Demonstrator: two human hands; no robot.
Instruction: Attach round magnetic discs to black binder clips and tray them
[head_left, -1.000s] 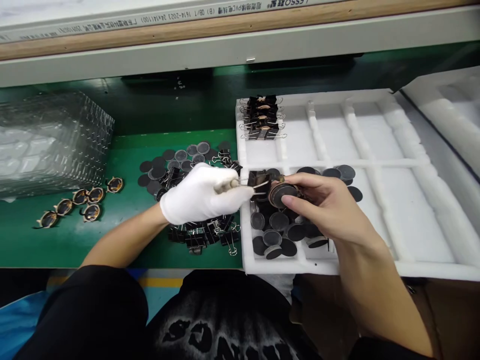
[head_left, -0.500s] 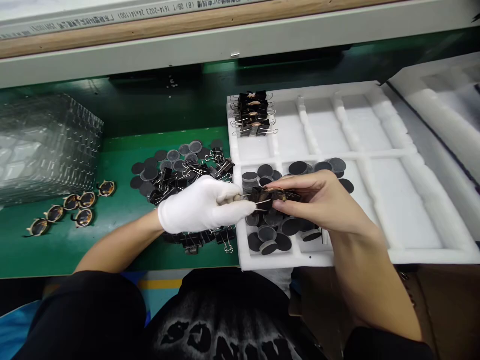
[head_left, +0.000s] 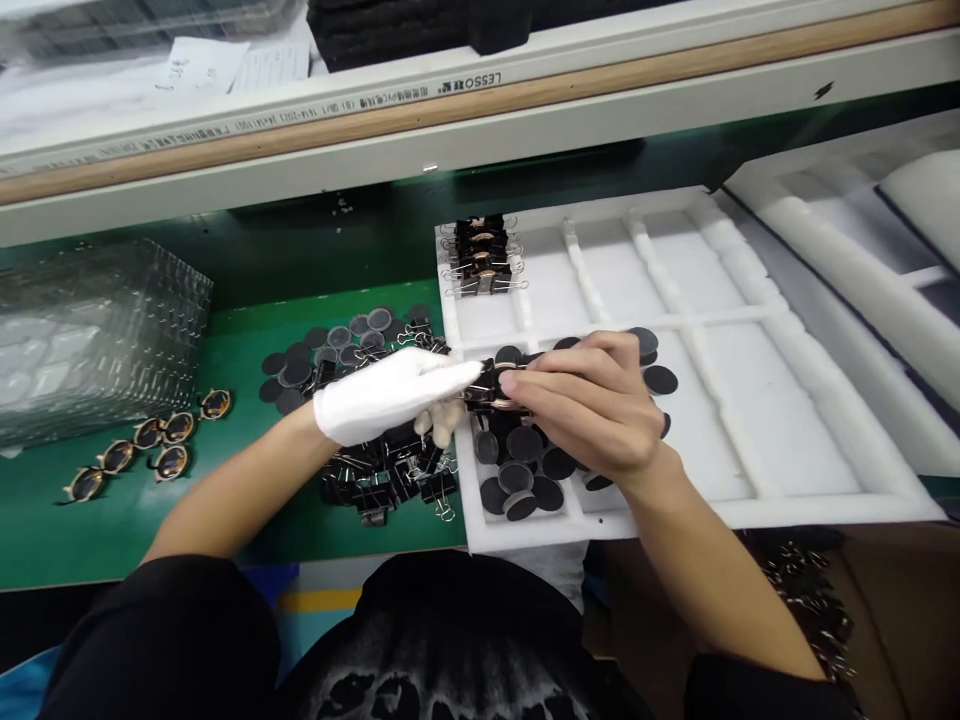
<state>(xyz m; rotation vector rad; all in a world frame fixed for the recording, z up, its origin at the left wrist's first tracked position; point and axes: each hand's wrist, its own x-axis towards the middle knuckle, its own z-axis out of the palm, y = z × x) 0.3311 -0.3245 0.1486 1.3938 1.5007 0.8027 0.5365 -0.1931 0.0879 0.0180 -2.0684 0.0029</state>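
Observation:
My left hand (head_left: 390, 395), in a white glove, pinches one side of a black binder clip (head_left: 491, 390) over the near left part of a white foam tray (head_left: 750, 510). My bare right hand (head_left: 592, 405) grips the same clip and a round piece from the other side, fingers curled over it. Several dark round discs (head_left: 525, 470) lie in the tray compartment under both hands. A loose heap of black binder clips (head_left: 390, 480) lies on the green mat beneath my left wrist.
A row of clipped pieces (head_left: 480, 258) sits in the tray's far left compartment. More grey discs (head_left: 337, 345) lie on the green mat (head_left: 112, 520). Small round amber parts (head_left: 142, 445) line up at left, beside stacked clear blister trays (head_left: 90, 330). A second foam tray (head_left: 862, 230) stands at right.
Both hands have drawn closer together on the clip, and my right fingers now cover the round piece. The view has tilted up, showing more of the shelf.

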